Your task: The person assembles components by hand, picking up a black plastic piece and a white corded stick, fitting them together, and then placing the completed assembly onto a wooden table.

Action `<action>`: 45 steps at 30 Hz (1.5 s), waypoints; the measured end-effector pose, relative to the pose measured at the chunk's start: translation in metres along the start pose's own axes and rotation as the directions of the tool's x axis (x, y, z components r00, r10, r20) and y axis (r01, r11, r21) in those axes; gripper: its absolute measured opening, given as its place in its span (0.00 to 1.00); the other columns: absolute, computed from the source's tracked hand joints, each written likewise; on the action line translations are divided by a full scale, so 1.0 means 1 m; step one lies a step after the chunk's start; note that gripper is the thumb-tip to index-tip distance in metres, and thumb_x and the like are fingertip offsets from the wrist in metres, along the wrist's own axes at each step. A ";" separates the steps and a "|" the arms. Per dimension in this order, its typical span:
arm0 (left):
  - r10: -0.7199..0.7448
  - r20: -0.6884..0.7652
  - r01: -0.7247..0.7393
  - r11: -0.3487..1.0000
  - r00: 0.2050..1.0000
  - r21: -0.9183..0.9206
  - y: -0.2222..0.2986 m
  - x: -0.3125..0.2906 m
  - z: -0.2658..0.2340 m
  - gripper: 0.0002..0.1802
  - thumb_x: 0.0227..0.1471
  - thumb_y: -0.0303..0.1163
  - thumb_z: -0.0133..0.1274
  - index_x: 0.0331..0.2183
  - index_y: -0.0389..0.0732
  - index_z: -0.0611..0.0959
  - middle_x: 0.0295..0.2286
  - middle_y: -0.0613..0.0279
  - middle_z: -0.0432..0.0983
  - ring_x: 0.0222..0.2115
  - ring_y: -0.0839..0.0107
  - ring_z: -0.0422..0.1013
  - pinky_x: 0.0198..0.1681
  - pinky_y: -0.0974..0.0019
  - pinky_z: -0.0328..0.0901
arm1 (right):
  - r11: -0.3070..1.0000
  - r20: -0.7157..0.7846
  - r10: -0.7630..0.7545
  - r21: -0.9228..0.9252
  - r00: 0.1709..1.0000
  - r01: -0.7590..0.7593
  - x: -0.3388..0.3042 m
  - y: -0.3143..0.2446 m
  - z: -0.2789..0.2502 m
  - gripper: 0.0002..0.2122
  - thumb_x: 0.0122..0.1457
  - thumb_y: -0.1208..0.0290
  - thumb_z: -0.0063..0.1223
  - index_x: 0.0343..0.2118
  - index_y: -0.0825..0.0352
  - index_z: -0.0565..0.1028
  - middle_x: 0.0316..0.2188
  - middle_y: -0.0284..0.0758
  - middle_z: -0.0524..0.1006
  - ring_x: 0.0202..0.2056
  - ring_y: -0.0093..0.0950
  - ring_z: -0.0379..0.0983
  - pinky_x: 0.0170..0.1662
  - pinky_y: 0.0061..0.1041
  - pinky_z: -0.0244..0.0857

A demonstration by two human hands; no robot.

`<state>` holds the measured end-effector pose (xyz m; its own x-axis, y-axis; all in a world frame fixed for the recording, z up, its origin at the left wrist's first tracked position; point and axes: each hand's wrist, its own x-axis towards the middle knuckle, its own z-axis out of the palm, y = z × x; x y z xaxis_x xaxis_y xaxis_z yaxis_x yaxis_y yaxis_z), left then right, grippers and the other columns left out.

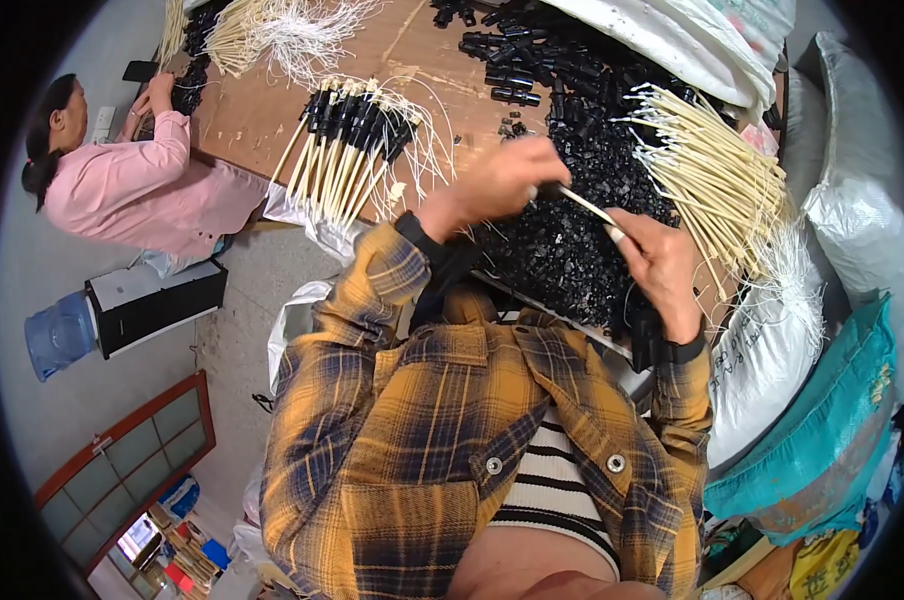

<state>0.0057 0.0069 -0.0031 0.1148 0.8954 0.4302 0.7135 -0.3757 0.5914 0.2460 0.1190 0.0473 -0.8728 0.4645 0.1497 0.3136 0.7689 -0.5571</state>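
Observation:
My left hand (507,180) is closed around a small black fitting (549,189), mostly hidden by the fingers. A thin cream tube (586,205) runs from that fitting to my right hand (658,258), which pinches its other end between thumb and fingers. Whether the tube sits inside the fitting I cannot tell. Beneath both hands spreads a heap of small shiny black parts (562,245). Left of them lies a bundle of cream tubes with black fittings (357,135) and loose white wires. To the right is a thick bundle of plain cream tubes (717,180).
Black cylindrical pieces (517,65) lie on the brown table (412,60) at the back. White sacks (852,190) and a teal sack (822,430) crowd the right. At the far left a person in pink (132,180) works at the same table, near a water dispenser (157,305).

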 end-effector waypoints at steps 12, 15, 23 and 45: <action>-0.315 -0.137 0.342 0.897 0.939 0.280 0.016 -0.030 0.000 0.12 0.48 0.32 0.55 0.38 0.44 0.78 0.23 0.59 0.76 0.20 0.62 0.72 0.23 0.66 0.66 | 0.080 0.065 0.391 0.991 0.918 -0.104 0.007 0.021 0.003 0.06 0.59 0.67 0.52 0.27 0.60 0.73 0.21 0.23 0.70 0.14 0.08 0.50 0.17 0.08 0.46; -0.666 -0.032 0.653 0.738 0.745 -0.168 0.009 -0.030 0.003 0.10 0.53 0.29 0.46 0.38 0.41 0.79 0.22 0.65 0.76 0.19 0.75 0.69 0.22 0.73 0.61 | -0.053 0.023 0.100 0.998 0.995 -0.018 0.008 0.020 0.002 0.08 0.61 0.69 0.48 0.40 0.61 0.77 0.18 0.22 0.67 0.15 0.09 0.54 0.17 0.09 0.50; -0.747 0.002 0.582 0.517 0.665 -0.628 0.039 -0.005 0.014 0.13 0.41 0.22 0.56 0.34 0.35 0.82 0.22 0.72 0.75 0.22 0.86 0.66 0.25 0.78 0.62 | 0.976 0.038 0.031 0.212 0.999 -0.039 0.015 -0.019 0.039 0.07 0.50 0.72 0.64 0.27 0.67 0.75 0.15 0.31 0.71 0.17 0.17 0.66 0.21 0.18 0.60; -0.515 -0.084 0.520 0.852 0.853 0.062 0.042 -0.015 0.016 0.20 0.41 0.20 0.52 0.40 0.44 0.79 0.29 0.58 0.73 0.33 0.56 0.72 0.34 0.57 0.65 | 0.977 -0.165 0.060 0.210 0.985 -0.024 0.018 -0.015 0.042 0.06 0.51 0.78 0.56 0.32 0.66 0.79 0.12 0.33 0.68 0.14 0.19 0.64 0.20 0.20 0.59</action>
<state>0.0449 -0.0188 0.0047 -0.3272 0.9373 0.1198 0.7107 0.1605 0.6850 0.2098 0.0972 0.0244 -0.7789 0.5758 0.2485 0.2492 0.6479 -0.7198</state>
